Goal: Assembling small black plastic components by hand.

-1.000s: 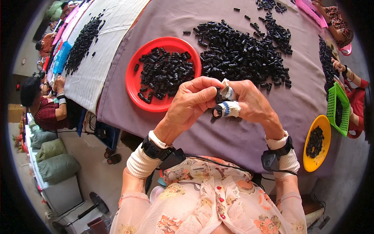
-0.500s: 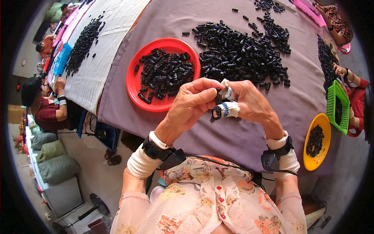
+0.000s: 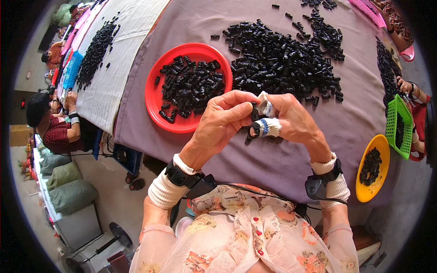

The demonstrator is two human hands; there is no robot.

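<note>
In front of me, my left hand [image 3: 221,122] pinches a small black plastic part [image 3: 254,112] between thumb and forefinger. My right hand [image 3: 296,119] closes on the same part from the other side. White knitted finger covers [image 3: 268,127] with blue stripes wrap its thumb and forefinger. A thin greyish sliver, perhaps a blade, shows between those fingers; its shape is mostly hidden. Just beyond my left hand lies a red round tray [image 3: 151,93] holding many similar black parts. A large heap of black parts [image 3: 282,59] spreads on the cloth past my right hand.
A yellow plate [image 3: 384,157] with dark scraps sits at the table's right edge, near a green basket [image 3: 392,129]. Co-workers sit at the left [image 3: 59,132] and far right. A white-covered table [image 3: 107,93] with more black parts adjoins on the left.
Both hands keep nearly the same grip on the black part, with slight finger movement. The surroundings have shifted a little in the view.
</note>
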